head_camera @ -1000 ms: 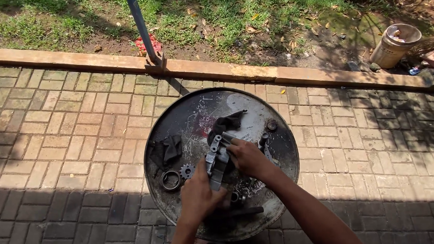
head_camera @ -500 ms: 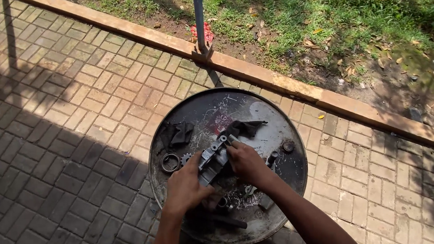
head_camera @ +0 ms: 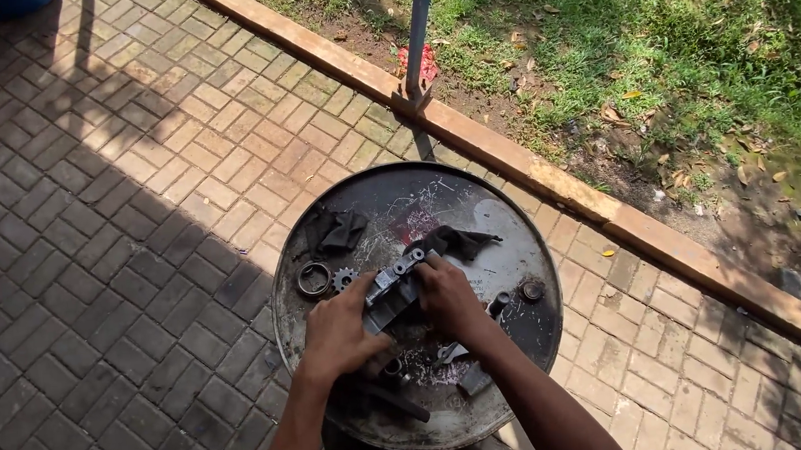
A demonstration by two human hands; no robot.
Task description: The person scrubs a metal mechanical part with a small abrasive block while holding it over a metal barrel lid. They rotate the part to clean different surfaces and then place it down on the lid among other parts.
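Grey metal part (head_camera: pixel 393 291): head view; sits near the middle of the drum top, gripped from both sides.
Left hand (head_camera: pixel 340 333): fingers curled, thumb up on the near-left end of the metal part; closed around it.
Right hand (head_camera: pixel 448 297): fingers folded down over the far-right end of the part, closed on it; fingertips hidden under the palm.
Drum top (head_camera: pixel 502 238): round, scratched dark steel with a raised rim, standing on brick paving (head_camera: pixel 108 222).
Dark rag (head_camera: pixel 456 242): crumpled, touching the right hand's far side.
Second rag (head_camera: pixel 341 230): bunched near the drum's left rim, apart from the hands.
Ring (head_camera: pixel 313 279): lies flat, just left of the left hand.
Small gear (head_camera: pixel 344 278): beside the ring, near the left thumb.
Round cap (head_camera: pixel 533 290): right of the right wrist, apart from it.
Background: blue pole (head_camera: pixel 419 32) rising at a brick kerb (head_camera: pixel 544 167); grass (head_camera: pixel 646 29) beyond.
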